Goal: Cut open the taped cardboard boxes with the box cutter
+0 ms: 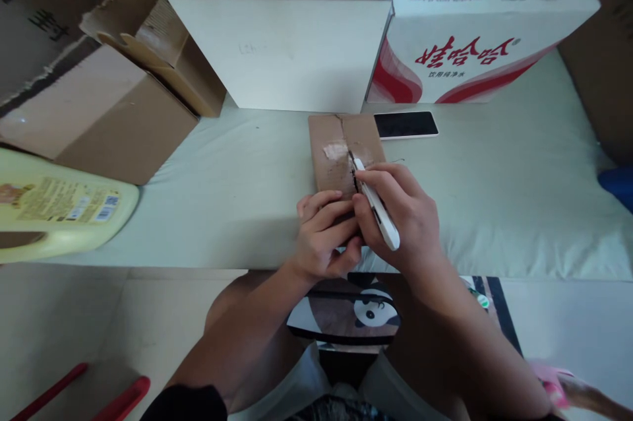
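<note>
A small brown cardboard box (328, 172) lies on the pale green cloth, with a seam and dark slits running down its top. In my right hand (408, 213) is a white utility knife (378, 208), its handle slanting up and left. The blade tip touches the seam near the middle of the box top. My left hand (326, 233) grips the box's near end, fingers bent over the top and thumb low at the front. The two hands almost meet, and they cover the near part of the box.
Just behind the box lies a phone (406, 124). White cartons (281, 55) and a red-and-white carton (459, 45) stand at the back. To the left are cardboard boxes (128, 124) and a yellow jug (74, 206). The cloth's front edge drops to the floor.
</note>
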The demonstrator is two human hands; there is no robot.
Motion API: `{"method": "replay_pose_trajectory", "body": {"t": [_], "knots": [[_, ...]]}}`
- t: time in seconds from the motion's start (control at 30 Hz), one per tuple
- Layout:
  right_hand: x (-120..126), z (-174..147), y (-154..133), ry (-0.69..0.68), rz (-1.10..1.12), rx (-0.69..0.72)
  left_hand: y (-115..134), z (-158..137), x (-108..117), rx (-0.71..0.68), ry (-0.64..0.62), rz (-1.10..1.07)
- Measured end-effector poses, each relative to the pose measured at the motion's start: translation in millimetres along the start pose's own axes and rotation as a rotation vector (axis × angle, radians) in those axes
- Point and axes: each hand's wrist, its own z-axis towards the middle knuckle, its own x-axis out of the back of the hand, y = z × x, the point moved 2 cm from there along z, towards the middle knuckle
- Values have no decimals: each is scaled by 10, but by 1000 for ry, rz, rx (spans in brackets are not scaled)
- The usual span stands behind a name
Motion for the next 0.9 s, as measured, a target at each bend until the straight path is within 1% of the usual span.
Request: {"method": "replay_pose_trajectory", "body": {"t": [0.23,0.43,0.67,0.9], "knots": [[18,-8,0,31,51,-5,1,15,5,-6,5,9],[-2,-11,23,7,49,-45,-5,-18,-8,10,-3,8],[48,-2,5,34,69,-12,-20,-44,-17,17,-16,-11],[31,5,17,19,73,-57,-14,-20,-6,7,-1,-8]]}}
